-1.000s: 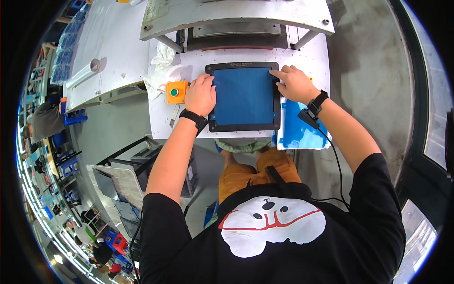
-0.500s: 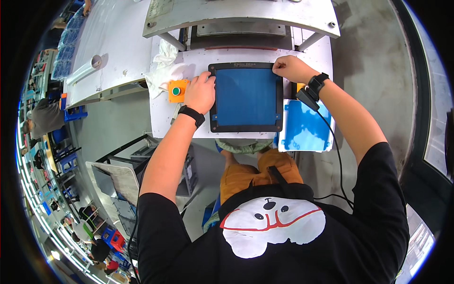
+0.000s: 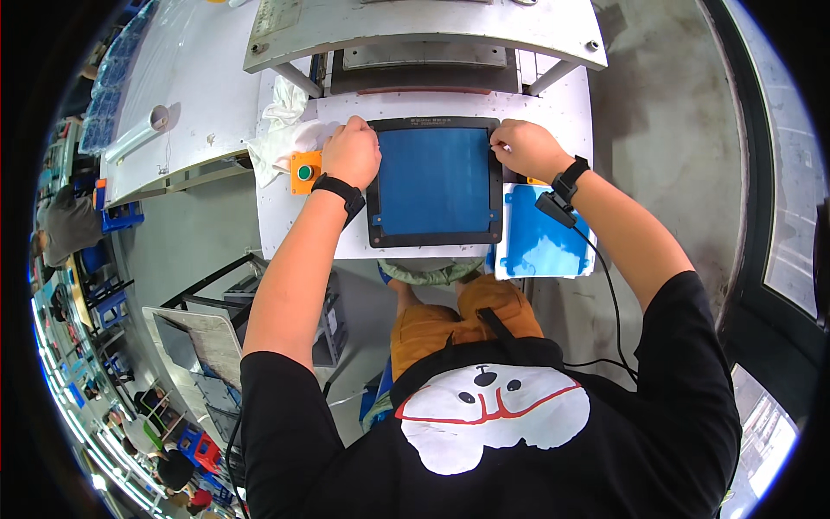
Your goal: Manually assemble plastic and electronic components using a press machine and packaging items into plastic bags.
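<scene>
A flat black frame point(image 3: 374, 203) with a blue sheet point(image 3: 437, 182) inside it lies on the white table point(image 3: 307, 238) in front of me. My left hand point(image 3: 354, 151) is at the frame's upper left corner, fingers curled together, their tips partly hidden. At the upper right edge, my right hand point(image 3: 529, 149) is closed in a pinch, thumb and forefinger together. Whatever is between those fingertips is too small to make out. Small blue tabs show at the sheet's lower corners.
Left of the frame are an orange box with a green button point(image 3: 304, 173) and a crumpled white cloth point(image 3: 281, 130). Blue-and-white sheets point(image 3: 549, 233) are stacked at the right. A metal press-like fixture point(image 3: 424, 30) stands beyond, and a cable point(image 3: 616, 303) hangs from my right wrist.
My left hand has moved up along the frame's left side to its upper corner. My right hand has shifted slightly down the right edge. The whole view has slid a little.
</scene>
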Tool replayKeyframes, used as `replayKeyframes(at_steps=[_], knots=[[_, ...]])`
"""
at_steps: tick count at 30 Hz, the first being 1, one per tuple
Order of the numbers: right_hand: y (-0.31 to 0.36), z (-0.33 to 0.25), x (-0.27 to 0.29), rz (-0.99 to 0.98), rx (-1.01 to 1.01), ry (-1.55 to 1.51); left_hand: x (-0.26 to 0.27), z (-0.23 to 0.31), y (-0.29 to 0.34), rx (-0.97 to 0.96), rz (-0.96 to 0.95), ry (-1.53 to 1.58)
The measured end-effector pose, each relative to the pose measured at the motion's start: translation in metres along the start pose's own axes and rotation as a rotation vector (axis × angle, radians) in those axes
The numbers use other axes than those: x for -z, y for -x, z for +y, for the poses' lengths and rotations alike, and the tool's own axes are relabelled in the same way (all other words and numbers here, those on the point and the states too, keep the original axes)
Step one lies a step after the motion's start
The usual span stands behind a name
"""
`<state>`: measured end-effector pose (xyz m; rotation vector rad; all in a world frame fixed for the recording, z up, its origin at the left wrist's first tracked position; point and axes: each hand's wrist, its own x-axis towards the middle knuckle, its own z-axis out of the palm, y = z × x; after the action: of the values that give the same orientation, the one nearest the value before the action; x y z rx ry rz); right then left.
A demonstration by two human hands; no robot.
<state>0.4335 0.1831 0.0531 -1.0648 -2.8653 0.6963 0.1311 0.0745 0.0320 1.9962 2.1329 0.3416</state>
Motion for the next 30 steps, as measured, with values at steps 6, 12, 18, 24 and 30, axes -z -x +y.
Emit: replayKeyframes(at_steps=[6, 12, 18, 24, 30], knots=[[-0.008, -0.008, -0.003, -0.022, -0.021, 0.092, -0.001, 0.001, 0.003, 0.012, 0.019, -0.032], [-0.012, -0.006, -0.009, -0.018, -0.059, 0.048, -0.008, 0.005, 0.005, 0.063, 0.063, -0.017], [-0.002, -0.003, -0.012, 0.025, -0.091, -0.057, -0.010, 0.010, 0.009, 0.099, 0.072, -0.001], [0.017, -0.013, -0.012, 0.083, -0.107, -0.016, 0.001, -0.010, 0.051, 0.062, 0.227, 0.394], [0.096, -0.053, -0.030, 0.039, -0.077, -0.193, -0.009, -0.012, 0.203, 0.316, 0.162, 0.578]])
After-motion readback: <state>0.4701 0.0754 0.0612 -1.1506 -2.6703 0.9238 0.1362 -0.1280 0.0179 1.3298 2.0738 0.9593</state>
